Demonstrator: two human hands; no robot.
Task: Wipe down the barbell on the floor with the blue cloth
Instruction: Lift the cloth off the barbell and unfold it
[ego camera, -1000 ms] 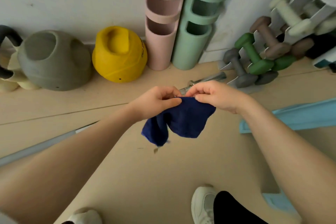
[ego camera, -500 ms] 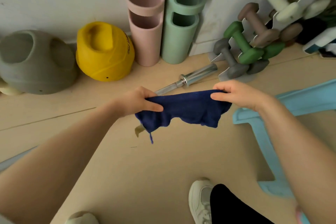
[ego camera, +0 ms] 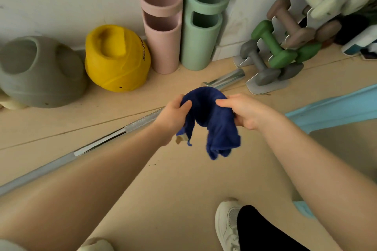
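Our fingers curl round the blue cloth (ego camera: 212, 120) from both sides: the left hand (ego camera: 173, 115) pinches its left edge with the thumb on top, and the right hand (ego camera: 244, 113) grips the right side, thumb pressed into the fabric. Between them the cloth humps up, and its loose end hangs below our right hand, off the floor. Behind our hands the barbell (ego camera: 140, 123) lies slantwise on the wooden floor (ego camera: 173, 189), its chrome sleeve near the dumbbell rack (ego camera: 265, 85).
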